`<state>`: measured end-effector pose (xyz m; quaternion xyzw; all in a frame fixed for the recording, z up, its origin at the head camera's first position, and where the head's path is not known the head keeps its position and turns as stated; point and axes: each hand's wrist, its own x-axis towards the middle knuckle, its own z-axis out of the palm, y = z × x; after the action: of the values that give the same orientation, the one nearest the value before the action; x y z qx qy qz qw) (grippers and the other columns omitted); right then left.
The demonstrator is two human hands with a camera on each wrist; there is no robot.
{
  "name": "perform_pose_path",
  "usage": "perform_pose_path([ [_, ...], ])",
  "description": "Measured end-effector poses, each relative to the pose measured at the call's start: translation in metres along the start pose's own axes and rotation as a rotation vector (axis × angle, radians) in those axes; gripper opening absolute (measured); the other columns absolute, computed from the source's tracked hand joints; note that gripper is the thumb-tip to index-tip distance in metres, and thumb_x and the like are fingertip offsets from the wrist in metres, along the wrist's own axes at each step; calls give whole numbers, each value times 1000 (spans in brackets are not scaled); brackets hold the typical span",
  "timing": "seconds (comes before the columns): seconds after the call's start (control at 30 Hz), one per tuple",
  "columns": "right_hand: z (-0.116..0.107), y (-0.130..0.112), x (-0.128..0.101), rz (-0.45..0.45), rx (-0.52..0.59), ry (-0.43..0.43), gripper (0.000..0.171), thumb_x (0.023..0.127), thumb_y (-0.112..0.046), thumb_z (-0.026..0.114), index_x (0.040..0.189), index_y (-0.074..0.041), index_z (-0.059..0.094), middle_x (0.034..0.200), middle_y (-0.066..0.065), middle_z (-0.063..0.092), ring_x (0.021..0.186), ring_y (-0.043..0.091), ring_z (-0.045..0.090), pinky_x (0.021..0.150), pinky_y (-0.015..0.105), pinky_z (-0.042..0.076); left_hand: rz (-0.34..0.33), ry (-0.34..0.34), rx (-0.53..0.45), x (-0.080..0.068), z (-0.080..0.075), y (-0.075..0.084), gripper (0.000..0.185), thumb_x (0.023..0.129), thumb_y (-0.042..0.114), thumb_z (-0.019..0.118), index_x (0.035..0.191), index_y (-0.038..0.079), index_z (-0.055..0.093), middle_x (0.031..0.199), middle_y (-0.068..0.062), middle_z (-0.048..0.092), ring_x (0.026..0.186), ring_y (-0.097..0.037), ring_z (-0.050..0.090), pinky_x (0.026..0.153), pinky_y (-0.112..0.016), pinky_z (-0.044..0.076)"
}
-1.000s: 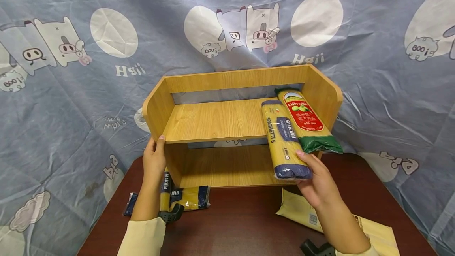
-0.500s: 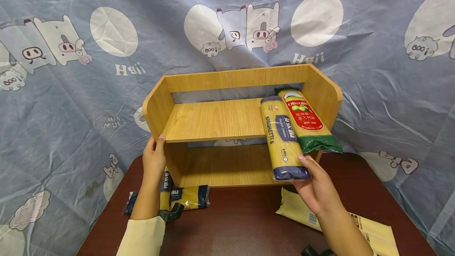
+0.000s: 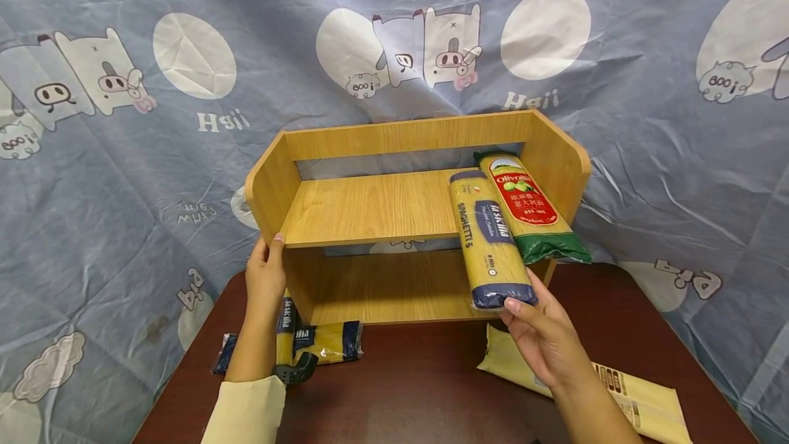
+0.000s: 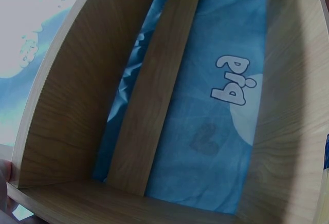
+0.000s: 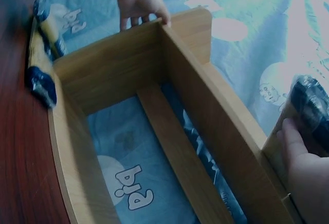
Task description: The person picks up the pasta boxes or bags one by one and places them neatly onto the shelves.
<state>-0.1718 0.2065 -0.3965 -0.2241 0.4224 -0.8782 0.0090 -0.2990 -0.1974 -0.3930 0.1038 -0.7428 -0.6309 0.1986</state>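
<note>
Spaghetti pack on the upper shelf, its near end overhanging

The blue-and-yellow spaghetti pack [image 3: 491, 238] lies lengthwise on the upper board of the wooden shelf unit [image 3: 370, 207], its dark end jutting past the front edge; the right hand [image 3: 545, 338] touches that end with fairly straight fingers [image 3: 514, 305], not wrapped round it; the pack looks light, stiff along its length but brittle inside, with slick film, so it is probably best held round the middle; a red-and-green pasta pack [image 3: 530, 207] lies just beside it against the right wall; the left hand [image 3: 266, 278] grips the unit's left side panel; on the worktop [image 3: 419, 382] lie further blue packs [image 3: 320, 342] at left and a pale yellow bag [image 3: 641, 399] at right.
</note>
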Motion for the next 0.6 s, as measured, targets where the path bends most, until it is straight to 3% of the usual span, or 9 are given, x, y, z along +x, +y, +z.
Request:
perform_pose_path([
  [0.2, 1, 4, 2, -20, -78, 64, 57, 101, 7, 40, 154, -2, 20, 143, 5, 50, 119, 10, 61, 102, 21, 51, 4, -1, 8, 1, -1, 0, 54, 103, 52, 49, 150, 26, 49, 148, -14, 54, 133, -34, 51, 114, -54, 38],
  [0.6, -2, 7, 16, -26, -42, 130, 43, 105, 4, 39, 146, -3, 31, 135, 4, 53, 112, 9, 63, 98, 21, 53, -10, -9, 4, -1, 0, 2, 55, 103, 52, 49, 151, 27, 48, 148, -14, 53, 133, -34, 51, 114, -55, 38],
])
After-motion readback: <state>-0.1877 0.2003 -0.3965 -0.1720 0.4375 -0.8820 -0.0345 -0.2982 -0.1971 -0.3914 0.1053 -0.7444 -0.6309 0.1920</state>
